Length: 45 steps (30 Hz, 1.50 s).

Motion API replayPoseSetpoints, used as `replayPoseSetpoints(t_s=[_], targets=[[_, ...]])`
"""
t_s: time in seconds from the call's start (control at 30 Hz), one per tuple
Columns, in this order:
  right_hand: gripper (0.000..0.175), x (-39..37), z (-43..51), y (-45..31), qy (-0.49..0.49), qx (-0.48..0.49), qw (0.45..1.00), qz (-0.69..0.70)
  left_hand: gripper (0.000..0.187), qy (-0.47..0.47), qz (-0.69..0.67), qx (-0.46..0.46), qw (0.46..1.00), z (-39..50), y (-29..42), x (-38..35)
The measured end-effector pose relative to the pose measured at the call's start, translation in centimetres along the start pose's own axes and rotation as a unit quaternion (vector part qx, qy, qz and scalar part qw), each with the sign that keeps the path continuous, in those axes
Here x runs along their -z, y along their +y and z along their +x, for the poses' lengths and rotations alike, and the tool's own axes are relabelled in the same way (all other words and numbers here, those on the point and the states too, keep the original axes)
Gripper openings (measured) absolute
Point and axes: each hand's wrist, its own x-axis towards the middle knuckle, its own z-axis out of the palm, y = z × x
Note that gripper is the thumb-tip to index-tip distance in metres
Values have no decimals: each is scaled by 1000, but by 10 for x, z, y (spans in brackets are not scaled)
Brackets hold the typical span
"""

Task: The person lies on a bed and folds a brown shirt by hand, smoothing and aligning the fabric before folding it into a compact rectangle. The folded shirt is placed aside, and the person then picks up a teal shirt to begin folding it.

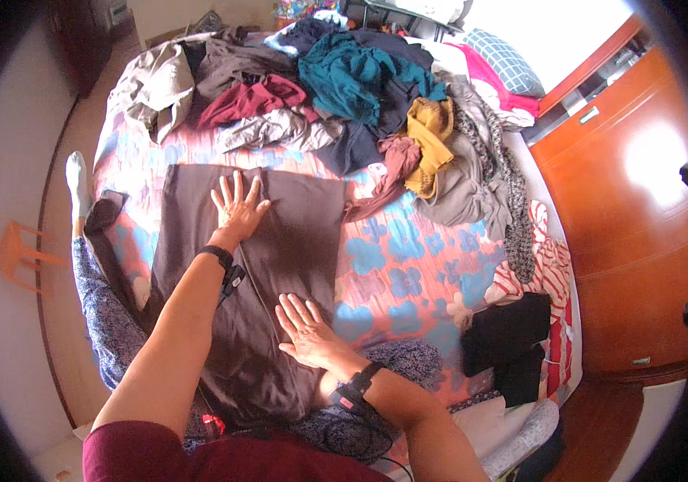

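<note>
A dark brown cloth garment (301, 235) lies spread over the bed in front of me, its near end reaching my lap. My left hand (238, 208) rests palm down on its upper part, with the fingers spread. Lower and to the right, my right hand (307, 334) is also palm down on the brown cloth, its fingers slightly apart. Neither hand grips anything. A narrow dark strip of cloth (103, 223) curves along the left side; whether it joins the garment cannot be told. The cloth shows soft creases near my lap.
Heaped clothes, including a teal garment (350, 72), a maroon one (259, 99) and a mustard one (431, 144), cover the bed's far side. Folded black cloth (506, 343) lies at right on the floral bedsheet (404, 259). A wooden cabinet (621, 241) stands beside the bed.
</note>
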Motion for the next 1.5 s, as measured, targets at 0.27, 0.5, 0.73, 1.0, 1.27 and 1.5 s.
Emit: replayPoseSetpoints(t_s=[0.27,0.5,0.73,1.0,1.27,1.5], targets=[[84,-7,0,-1,81,28,995,-44,64,45,35,-173,983,-102,-6,38],[88,-5,1,-3,17,13,998,-58,74,-293,-25,-311,904,-204,-44,94],[90,-1,-9,-3,-21,-7,996,-88,34,-19,7,112,994,-172,-227,158],[87,-4,-11,-3,-7,4,995,-102,39,278,-120,290,908,-190,-328,144],[88,7,-8,-13,-46,-12,993,-112,32,237,-261,396,848,-161,-329,148],[59,78,58,-20,-126,-37,977,166,13,92,-946,106,294,-148,-342,123]])
